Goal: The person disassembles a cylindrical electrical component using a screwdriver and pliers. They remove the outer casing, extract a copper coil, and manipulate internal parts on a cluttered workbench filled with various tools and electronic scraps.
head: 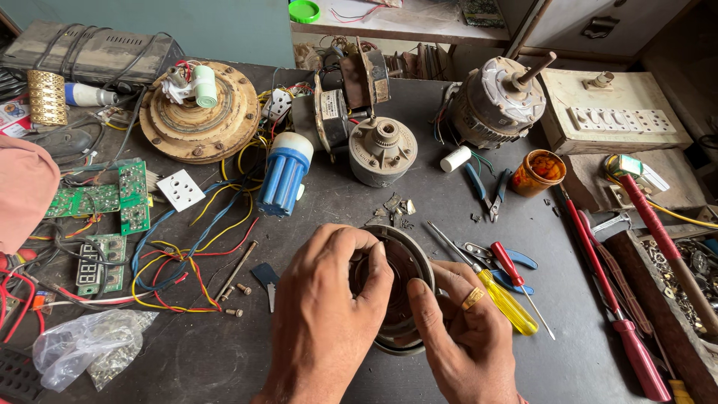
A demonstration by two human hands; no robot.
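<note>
A round metal motor housing (410, 258) with a dark inside rests on the dark workbench (321, 202) near its front edge. My left hand (325, 314) curls over the housing's left rim, fingers reaching inside. My right hand (464, 337), with a gold ring on one finger, grips the lower right rim, thumb pressed into the opening. Both hands hold the housing. Its lower part is hidden by my hands.
A yellow-handled screwdriver (505, 299), red-handled screwdriver (512, 265), blue pliers (486, 191) and long red tools (613, 299) lie to the right. Behind stand a small motor (383, 150), larger motor (493, 101), blue plug (284, 176) and fan rotor (198, 112). Wires (187, 254) and circuit boards (112, 198) lie left.
</note>
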